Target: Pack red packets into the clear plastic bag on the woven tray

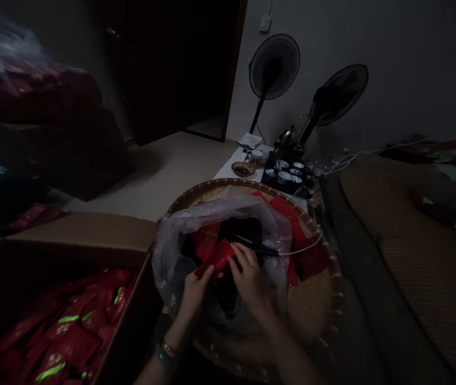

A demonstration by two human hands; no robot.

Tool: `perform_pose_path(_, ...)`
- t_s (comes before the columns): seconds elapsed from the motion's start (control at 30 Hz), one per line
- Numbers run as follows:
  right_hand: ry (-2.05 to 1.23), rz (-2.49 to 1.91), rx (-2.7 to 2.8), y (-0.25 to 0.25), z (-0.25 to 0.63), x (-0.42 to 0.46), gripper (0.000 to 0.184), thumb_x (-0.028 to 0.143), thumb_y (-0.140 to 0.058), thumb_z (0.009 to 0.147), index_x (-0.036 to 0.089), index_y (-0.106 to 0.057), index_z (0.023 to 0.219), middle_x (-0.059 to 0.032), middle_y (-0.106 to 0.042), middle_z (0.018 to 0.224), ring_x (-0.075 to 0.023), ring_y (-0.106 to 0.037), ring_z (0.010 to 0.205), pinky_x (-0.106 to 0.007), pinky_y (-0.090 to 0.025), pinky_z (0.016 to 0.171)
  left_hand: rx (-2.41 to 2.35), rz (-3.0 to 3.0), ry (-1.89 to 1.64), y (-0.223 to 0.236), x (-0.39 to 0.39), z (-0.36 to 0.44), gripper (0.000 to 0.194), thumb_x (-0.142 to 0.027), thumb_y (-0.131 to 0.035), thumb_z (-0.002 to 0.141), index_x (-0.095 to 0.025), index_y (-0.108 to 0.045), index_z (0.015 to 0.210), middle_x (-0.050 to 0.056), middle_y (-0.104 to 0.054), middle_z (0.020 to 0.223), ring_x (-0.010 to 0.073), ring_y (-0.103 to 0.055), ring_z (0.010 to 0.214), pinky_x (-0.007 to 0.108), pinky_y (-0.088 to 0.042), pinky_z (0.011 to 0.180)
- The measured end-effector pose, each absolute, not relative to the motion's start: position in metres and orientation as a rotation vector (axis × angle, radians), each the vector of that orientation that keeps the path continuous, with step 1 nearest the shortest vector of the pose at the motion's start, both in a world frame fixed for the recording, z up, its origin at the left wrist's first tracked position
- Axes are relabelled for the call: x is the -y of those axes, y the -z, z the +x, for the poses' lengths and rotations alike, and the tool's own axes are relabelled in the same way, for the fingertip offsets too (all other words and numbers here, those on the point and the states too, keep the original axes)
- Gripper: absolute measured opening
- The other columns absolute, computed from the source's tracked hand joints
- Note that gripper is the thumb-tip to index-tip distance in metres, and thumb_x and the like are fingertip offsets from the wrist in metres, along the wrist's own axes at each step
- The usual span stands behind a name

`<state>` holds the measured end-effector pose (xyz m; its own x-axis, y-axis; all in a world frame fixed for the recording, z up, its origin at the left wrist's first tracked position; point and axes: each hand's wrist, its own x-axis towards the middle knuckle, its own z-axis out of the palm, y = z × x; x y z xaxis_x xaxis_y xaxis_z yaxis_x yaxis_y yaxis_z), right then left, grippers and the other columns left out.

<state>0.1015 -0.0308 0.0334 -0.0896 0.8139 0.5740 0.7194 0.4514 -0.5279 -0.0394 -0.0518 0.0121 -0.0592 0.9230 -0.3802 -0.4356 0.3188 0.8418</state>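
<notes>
The left hand (196, 286) and right hand (248, 270) pinched a small, flat, shiny red packet (222, 255), fingers nearly closed, maybe to keep it steady over the clear plastic bag (167, 267)

Shadow and picture edges swallow detail around a woven tray (312, 307).
Some fingers of the left hand (193, 291) are hidden beneath a red packet (222, 255) — too dim for any print to be read — while both forearms (288, 345) run off the bottom edge. A cardboard box (91, 229) is cropped at left and below, the markings on its packets (77, 342) illegible. A plastic bag (7, 40) blurs at upper left; the tabletop (228, 167) disappears behind the tray.
</notes>
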Motion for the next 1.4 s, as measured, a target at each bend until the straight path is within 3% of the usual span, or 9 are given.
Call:
perform_pose_path(0.2, -0.252, -1.32, 1.718, -0.037, 0.102, 0.03, 0.024, 0.023, -0.051, 0.085, 0.022, -0.062, 0.106, -0.0076, -0.06, 0.096, -0.0189, -0.055, 0.091, -0.034, -0.047, 0.08, -1.175, 0.586, -1.185, -0.012, 0.052, -0.04, 0.043, -0.041, -0.072, 0.06, -0.008, -0.068, 0.087, 0.01, -0.071, 0.071, 0.0208, -0.067, 0.067, 0.025, -0.048, 0.061)
perform_pose_path(0.37, -0.508, -1.438, 1.544, -0.028, 0.105, 0.024, 0.013, 0.029, -0.057, 0.079, 0.018, -0.063, 0.081, -0.0043, -0.057, 0.081, -0.0151, -0.055, 0.072, -0.024, -0.046, 0.057, -1.216, 0.683, -1.145, -0.006, 0.052, -0.041, 0.039, -0.042, -0.071, 0.061, -0.008, -0.07, 0.08, 0.009, -0.071, 0.067, 0.0178, -0.064, 0.062, 0.023, -0.046, 0.057)
perform_pose_path(0.47, -0.433, -1.472, 1.629, -0.026, 0.11, 0.022, 0.012, 0.028, -0.06, 0.076, 0.018, -0.062, 0.07, -0.0022, -0.053, 0.073, -0.0148, -0.051, 0.068, -0.026, -0.044, 0.06, -1.234, 0.702, -1.121, -0.006, 0.052, -0.04, 0.041, -0.042, -0.072, 0.058, -0.008, -0.07, 0.082, 0.008, -0.07, 0.068, 0.018, -0.063, 0.061, 0.023, -0.047, 0.055)
perform_pose_path(0.63, -0.336, -1.35, 1.865, -0.033, 0.109, 0.028, 0.01, 0.02, -0.055, 0.079, 0.02, -0.063, 0.073, -0.0036, -0.058, 0.071, -0.0175, -0.052, 0.075, -0.031, -0.044, 0.071, -1.2, 0.616, -1.197, -0.014, 0.052, -0.042, 0.051, -0.046, -0.066, 0.064, -0.014, -0.064, 0.105, 0.009, -0.067, 0.1, 0.021, -0.064, 0.079, 0.027, -0.053, 0.057)
perform_pose_path(0.8, -0.453, -1.383, 1.837, -0.034, 0.102, 0.031, 0.005, 0.018, -0.057, 0.073, 0.019, -0.059, 0.069, -0.0041, -0.058, 0.075, -0.0165, -0.054, 0.074, -0.027, -0.045, 0.066, -1.17, 0.535, -1.187, -0.012, 0.053, -0.045, 0.051, -0.04, -0.071, 0.06, -0.014, -0.064, 0.103, 0.009, -0.068, 0.093, 0.0213, -0.064, 0.08, 0.028, -0.054, 0.06)
perform_pose_path(0.97, -0.495, -1.402, 1.795, -0.03, 0.103, 0.029, 0.025, 0.024, -0.061, 0.073, 0.02, -0.05, 0.052, -0.0014, -0.057, 0.061, -0.0172, -0.052, 0.071, -0.028, -0.043, 0.064, -1.109, 0.54, -1.169, -0.006, 0.053, -0.046, 0.049, -0.036, -0.074, 0.057, -0.013, -0.065, 0.099, 0.009, -0.068, 0.092, 0.0205, -0.064, 0.079, 0.03, -0.054, 0.066)
perform_pose_path(1.1, -0.466, -1.422, 1.793, -0.036, 0.105, 0.029, 0.021, 0.024, -0.059, 0.077, 0.02, -0.057, 0.057, -0.0027, -0.06, 0.065, -0.0177, -0.053, 0.074, -0.029, -0.044, 0.066, -1.059, 0.562, -1.169, -0.005, 0.053, -0.046, 0.047, -0.035, -0.073, 0.058, -0.014, -0.065, 0.099, 0.01, -0.065, 0.103, 0.0217, -0.062, 0.086, 0.031, -0.053, 0.069)
perform_pose_path(1.27, -0.403, -1.469, 1.826, -0.045, 0.105, 0.034, 0.021, 0.026, -0.056, 0.08, 0.021, -0.061, 0.06, -0.0033, -0.062, 0.066, -0.0178, -0.053, 0.071, -0.029, -0.044, 0.064, -1.062, 0.558, -1.175, -0.004, 0.052, -0.046, 0.046, -0.036, -0.072, 0.057, -0.013, -0.064, 0.096, 0.011, -0.065, 0.101, 0.023, -0.062, 0.087, 0.031, -0.052, 0.068)
perform_pose_path(1.4, -0.535, -1.516, 1.82, -0.041, 0.107, 0.037, 0.017, 0.028, -0.058, 0.077, 0.02, -0.064, 0.063, -0.0019, -0.06, 0.065, -0.0147, -0.053, 0.063, -0.025, -0.042, 0.057, -1.102, 0.605, -1.186, -0.002, 0.052, -0.046, 0.041, -0.035, -0.068, 0.059, -0.014, -0.063, 0.093, 0.009, -0.065, 0.095, 0.0217, -0.062, 0.083, 0.029, -0.052, 0.065)
